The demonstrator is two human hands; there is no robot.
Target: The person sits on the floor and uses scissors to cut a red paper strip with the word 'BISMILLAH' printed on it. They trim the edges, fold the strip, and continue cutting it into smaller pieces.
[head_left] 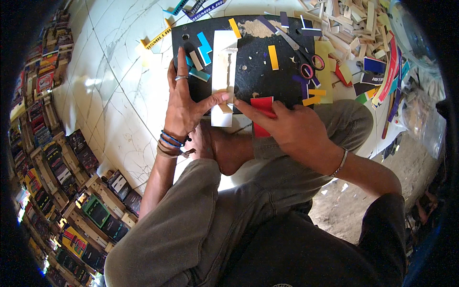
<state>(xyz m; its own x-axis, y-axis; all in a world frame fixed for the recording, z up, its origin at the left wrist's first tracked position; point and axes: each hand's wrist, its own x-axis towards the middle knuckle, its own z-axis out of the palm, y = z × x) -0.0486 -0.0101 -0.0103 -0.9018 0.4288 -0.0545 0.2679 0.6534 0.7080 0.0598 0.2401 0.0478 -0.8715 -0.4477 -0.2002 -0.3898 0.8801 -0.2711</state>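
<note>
A black work board (258,76) lies on the white tiled floor in front of my crossed legs. On it lies a long white strip (224,57) with a thin wooden stick (230,71) against its right edge. My left hand (184,103) lies flat on the board, fingers spread, thumb pressing the strip's lower end. My right hand (291,126) comes from the right, its fingertips pinching the lower end of the strip and stick next to a red card piece (262,105). My bare foot (224,146) rests below the board.
Scissors with red handles (306,64) lie on the board's right side among yellow, blue and purple offcuts. A heap of wooden sticks (349,24) and coloured card scraps fills the upper right. Rows of small painted wooden models (62,167) line the left.
</note>
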